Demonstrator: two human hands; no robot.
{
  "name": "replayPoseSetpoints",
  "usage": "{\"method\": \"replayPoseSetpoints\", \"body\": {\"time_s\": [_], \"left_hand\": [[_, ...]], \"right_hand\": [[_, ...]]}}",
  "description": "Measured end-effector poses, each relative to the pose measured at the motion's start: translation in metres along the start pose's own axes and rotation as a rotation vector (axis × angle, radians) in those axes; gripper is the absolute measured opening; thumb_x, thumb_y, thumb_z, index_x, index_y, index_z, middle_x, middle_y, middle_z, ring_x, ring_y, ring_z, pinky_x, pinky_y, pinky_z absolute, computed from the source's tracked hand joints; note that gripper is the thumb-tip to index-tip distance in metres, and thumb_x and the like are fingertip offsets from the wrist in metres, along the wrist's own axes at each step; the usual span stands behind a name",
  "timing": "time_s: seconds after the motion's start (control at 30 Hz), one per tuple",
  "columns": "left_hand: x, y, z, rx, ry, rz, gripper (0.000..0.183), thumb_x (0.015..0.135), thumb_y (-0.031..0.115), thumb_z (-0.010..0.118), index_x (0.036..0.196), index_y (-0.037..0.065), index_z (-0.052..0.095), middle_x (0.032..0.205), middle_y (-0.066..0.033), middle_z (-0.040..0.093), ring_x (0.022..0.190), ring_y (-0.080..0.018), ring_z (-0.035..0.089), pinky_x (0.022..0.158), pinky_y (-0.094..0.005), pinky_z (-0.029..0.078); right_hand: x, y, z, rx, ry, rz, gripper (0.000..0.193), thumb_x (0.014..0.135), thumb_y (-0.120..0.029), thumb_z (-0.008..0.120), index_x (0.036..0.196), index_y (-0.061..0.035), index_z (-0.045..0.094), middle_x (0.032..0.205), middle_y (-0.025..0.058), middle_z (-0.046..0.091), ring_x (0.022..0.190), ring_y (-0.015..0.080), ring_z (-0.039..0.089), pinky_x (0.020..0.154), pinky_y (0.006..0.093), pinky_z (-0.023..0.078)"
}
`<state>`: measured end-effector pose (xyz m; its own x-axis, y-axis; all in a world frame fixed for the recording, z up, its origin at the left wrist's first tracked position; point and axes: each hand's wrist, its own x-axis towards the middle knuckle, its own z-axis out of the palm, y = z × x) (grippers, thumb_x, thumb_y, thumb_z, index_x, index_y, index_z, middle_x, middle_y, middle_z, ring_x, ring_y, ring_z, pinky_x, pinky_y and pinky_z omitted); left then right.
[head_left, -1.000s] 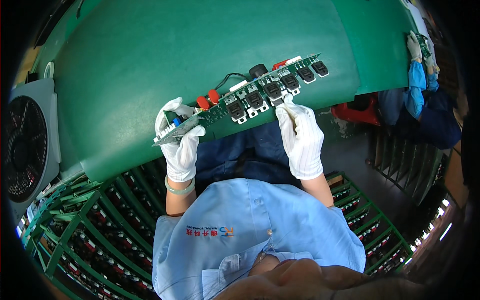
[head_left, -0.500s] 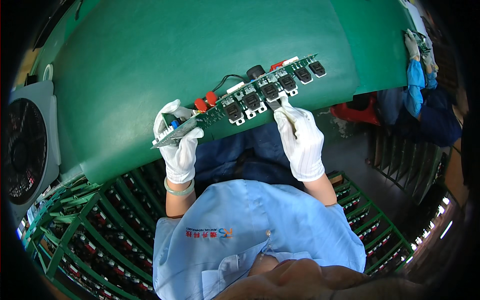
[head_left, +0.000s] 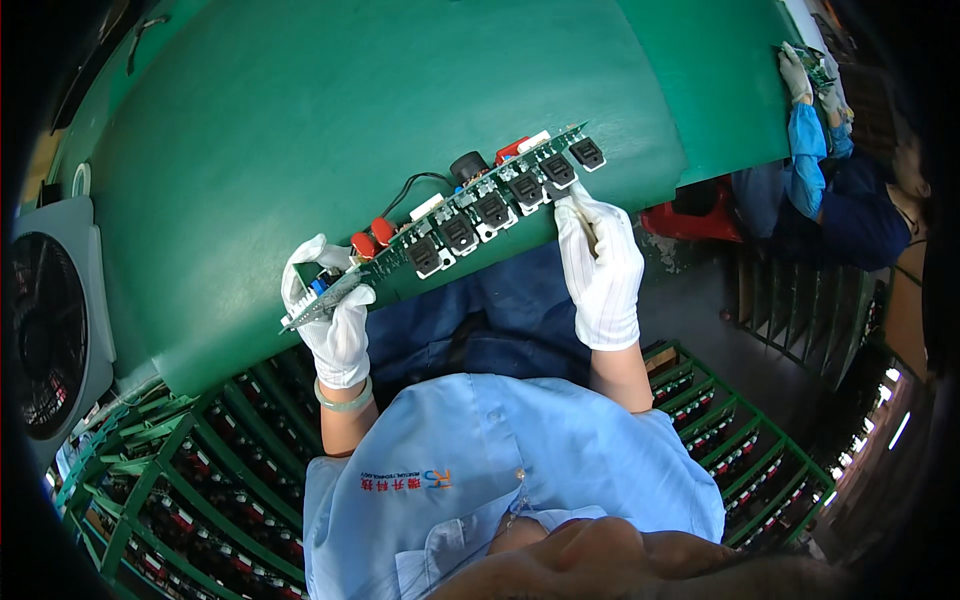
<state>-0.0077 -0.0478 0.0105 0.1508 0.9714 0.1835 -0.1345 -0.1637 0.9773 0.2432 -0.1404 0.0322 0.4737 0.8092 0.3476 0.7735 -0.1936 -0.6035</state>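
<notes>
A long green circuit board (head_left: pixel 385 264) is held up slantwise over the table, its left end low and near me. My left hand (head_left: pixel 343 340), in a white striped glove, is closed around that end. Along the board's near side runs a row of several black slotted blocks (head_left: pixel 458 234) with pale metal tabs. Two red discs (head_left: pixel 374 239), a black cylinder (head_left: pixel 467 168) and a black wire loop (head_left: pixel 415 182) stand on its far side. My gloved right hand (head_left: pixel 607 275) is pinched on a small black piece (head_left: pixel 560 193) below the row's right part; its kind is unclear.
The board hangs over a green table mat (head_left: pixel 300 130). A grey fan (head_left: pixel 50 310) stands at the left. Green racks (head_left: pixel 200 460) holding boards flank me on both sides. At the far right, a co-worker's gloved hand (head_left: pixel 795 75) holds another board, beside a red stool (head_left: pixel 690 215).
The board has shifted left and tilted more steeply in view. My right hand, with the small black piece, has moved along the row toward the board's right end.
</notes>
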Motion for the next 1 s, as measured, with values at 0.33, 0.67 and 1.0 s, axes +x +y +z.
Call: {"method": "replayPoseSetpoints", "body": {"time_s": [0.33, 0.67, 1.0], "left_hand": [[-0.001, -0.001, 0.0, -0.001, 0.007, -0.001, 0.07, 0.077, 0.026, 0.083, 0.13, 0.002, 0.045, 0.103, -0.0066, 0.058, 0.087, -0.0131, 0.055, 0.08, -0.0275, 0.045], [-0.001, -0.002, 0.0, -0.029, 0.006, 0.014, 0.071, 0.076, 0.024, 0.084, 0.131, 0.002, 0.045, 0.105, -0.0059, 0.058, 0.088, -0.0119, 0.054, 0.081, -0.0269, 0.044], [0.0, 0.001, 0.0, 0.014, 0.002, 0.005, 0.068, 0.079, 0.024, 0.082, 0.132, 0.002, 0.044, 0.103, -0.0063, 0.058, 0.085, -0.0116, 0.054, 0.078, -0.0259, 0.044]], "right_hand": [[0.001, 0.0, 0.002, -0.018, -0.007, 0.02, 0.017, 0.084, -0.003, 0.068, 0.1, -0.0018, 0.065, 0.101, 0.0143, 0.069, 0.082, 0.0265, 0.067, 0.069, 0.0319, 0.054], [-0.006, -0.003, 0.002, 0.074, -0.041, -0.032, 0.016, 0.084, -0.002, 0.069, 0.1, -0.0005, 0.065, 0.102, 0.0164, 0.069, 0.08, 0.0279, 0.067, 0.068, 0.0322, 0.055], [-0.01, -0.007, 0.008, 0.06, -0.014, -0.038, 0.02, 0.082, -0.001, 0.07, 0.101, -0.0001, 0.065, 0.093, 0.0134, 0.069, 0.079, 0.0262, 0.067, 0.066, 0.0311, 0.054]]}}
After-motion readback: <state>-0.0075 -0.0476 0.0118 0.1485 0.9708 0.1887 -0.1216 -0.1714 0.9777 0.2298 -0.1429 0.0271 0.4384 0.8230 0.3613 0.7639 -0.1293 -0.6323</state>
